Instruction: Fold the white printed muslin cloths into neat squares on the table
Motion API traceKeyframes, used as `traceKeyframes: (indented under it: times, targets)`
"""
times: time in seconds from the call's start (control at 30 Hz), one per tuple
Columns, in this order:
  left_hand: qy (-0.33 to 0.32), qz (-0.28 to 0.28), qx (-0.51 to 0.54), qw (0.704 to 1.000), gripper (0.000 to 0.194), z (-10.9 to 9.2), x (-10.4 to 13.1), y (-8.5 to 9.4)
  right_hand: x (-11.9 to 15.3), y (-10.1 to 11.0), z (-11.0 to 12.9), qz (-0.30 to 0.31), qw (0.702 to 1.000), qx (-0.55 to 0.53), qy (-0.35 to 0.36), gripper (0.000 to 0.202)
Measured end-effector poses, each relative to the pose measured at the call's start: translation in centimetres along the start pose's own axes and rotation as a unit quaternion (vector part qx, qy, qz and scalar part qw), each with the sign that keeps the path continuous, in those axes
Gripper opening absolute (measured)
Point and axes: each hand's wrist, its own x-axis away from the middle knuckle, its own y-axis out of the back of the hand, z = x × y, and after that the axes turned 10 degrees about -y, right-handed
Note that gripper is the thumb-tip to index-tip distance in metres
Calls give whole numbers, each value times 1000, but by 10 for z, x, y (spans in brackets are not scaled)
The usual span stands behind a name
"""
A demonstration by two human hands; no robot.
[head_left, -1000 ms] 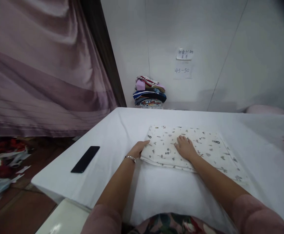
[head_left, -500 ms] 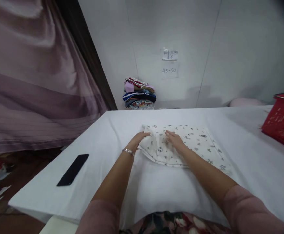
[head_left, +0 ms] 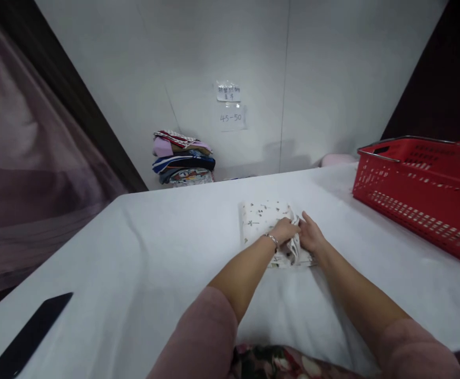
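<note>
A white cloth (head_left: 262, 215) with a small grey-green print lies on the table in a compact folded shape, its right part bunched up. My left hand (head_left: 285, 230), with a bracelet at the wrist, is closed on the raised fold near the cloth's right side. Close beside it, my right hand (head_left: 311, 235) holds the right edge of the same cloth, one finger stretched upward. Its fingertips are partly hidden by the fabric. Whether the cloth is a garment cannot be made out.
A red plastic basket (head_left: 419, 192) with metal handles stands on the right of the white-covered table (head_left: 182, 252). A dark flat phone-like slab (head_left: 30, 337) lies at the front left. Behind the table's far edge is a stack of folded fabrics (head_left: 184, 160), below paper signs (head_left: 232, 117) on the wall.
The cloth's right part has been folded in leftward, making it much smaller. My left hand has moved from its left edge to its right side. The view has turned right, showing more basket.
</note>
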Motion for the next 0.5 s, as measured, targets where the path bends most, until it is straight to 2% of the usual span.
traceKeyframes:
  times: [0.07, 0.13, 0.17, 0.23, 0.3, 0.37, 0.43, 0.5]
  targets:
    - [6, -32, 0, 999, 33, 9, 1, -15, 0, 5, -3, 18, 999, -20, -39, 56]
    - [6, -62, -2, 998, 35, 13, 4, -20, -4, 5, -3, 31, 995, -40, -83, 44]
    - [6, -64, 1, 998, 35, 13, 6, -20, -7, 6, -2, 35, 993, -45, -103, 38]
    - [4, -34, 29, 999, 40, 10, 14, -19, -14, 8, 3, 37, 991, -36, -125, 29]
    - [-9, 21, 68, 997, 50, 6, 26, -16, -21, 13, 8, 34, 994, -16, -102, 23]
    - [-54, 49, 64, 995, 54, 5, 39, -10, -28, 18, 13, 34, 998, -4, -59, 18]
    - [-127, 25, -16, 991, 46, 9, 51, 1, -34, 23, 16, 32, 999, -3, -32, 20]
    - [-195, -17, -124, 973, 35, 17, 60, 14, -41, 24, 19, 18, 1000, 2, -17, 28]
